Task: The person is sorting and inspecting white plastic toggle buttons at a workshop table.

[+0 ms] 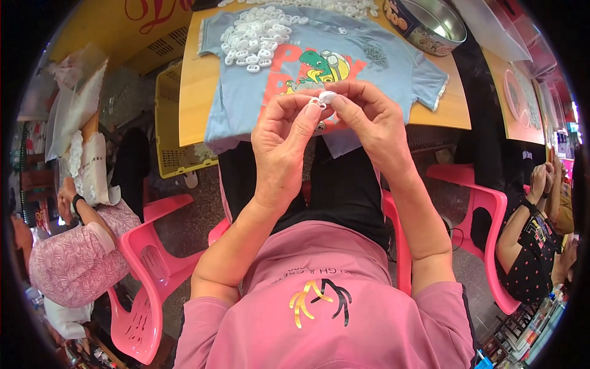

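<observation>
Pinching small white ring [324, 98] (both hands) beside round tin [426, 23].

A wooden table [190, 92] with a light yellow-brown top carries the things. On it lies a light blue T-shirt [393, 67] spread flat (a green dinosaur is printed on the front). A round metal tin [430, 24] stands at the far right corner.

hands raised together at centre, forearms up from lower edge.
left hand [284, 136] and right hand [369, 120] meet at the fingertips [313, 112], thumbs and forefingers pinched, wrists slightly bent inward.
</observation>
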`<state>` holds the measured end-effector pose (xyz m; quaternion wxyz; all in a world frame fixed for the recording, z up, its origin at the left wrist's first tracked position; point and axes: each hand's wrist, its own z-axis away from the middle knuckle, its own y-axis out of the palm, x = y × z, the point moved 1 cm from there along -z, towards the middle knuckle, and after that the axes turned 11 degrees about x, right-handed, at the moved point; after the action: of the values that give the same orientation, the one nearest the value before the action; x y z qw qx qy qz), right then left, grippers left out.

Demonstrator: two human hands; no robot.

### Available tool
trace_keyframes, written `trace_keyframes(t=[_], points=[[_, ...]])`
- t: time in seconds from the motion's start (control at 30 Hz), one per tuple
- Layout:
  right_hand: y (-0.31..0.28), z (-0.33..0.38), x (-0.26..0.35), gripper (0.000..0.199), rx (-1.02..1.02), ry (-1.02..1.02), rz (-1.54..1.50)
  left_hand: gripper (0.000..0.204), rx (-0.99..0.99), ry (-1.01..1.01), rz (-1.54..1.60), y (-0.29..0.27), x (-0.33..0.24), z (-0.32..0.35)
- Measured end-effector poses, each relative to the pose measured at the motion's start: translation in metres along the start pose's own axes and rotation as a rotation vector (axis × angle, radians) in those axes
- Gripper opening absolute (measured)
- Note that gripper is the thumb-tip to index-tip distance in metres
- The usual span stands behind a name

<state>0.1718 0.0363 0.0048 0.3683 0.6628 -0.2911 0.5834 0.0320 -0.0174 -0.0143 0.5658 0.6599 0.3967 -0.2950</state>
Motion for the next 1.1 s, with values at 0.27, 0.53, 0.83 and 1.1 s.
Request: trace_keyframes(t=[0.27,0.53,0.83,1.1], points=[[-0.008,0.005,-0.008,0.021,-0.089,-0.062,0.146,0.013,0.013,0.038,-0.031,0.002,-0.002,0.002],[-0.003,0.003,-0.005,0.025,-0.097,-0.036,0.03,0.012,0.052,0.037,-0.047,0.006,-0.002,0.006],[-0.002,0.007,-0.002,0.029,-0.091,-0.115,0.091,0.015,-0.048,-0.162,0.0,0.003,0.001,0.006],[0.0,0.011,0.0,0.028,-0.065,-0.093,0.097,0.015,-0.03,-0.151,0.006,0.004,0.001,0.005]])
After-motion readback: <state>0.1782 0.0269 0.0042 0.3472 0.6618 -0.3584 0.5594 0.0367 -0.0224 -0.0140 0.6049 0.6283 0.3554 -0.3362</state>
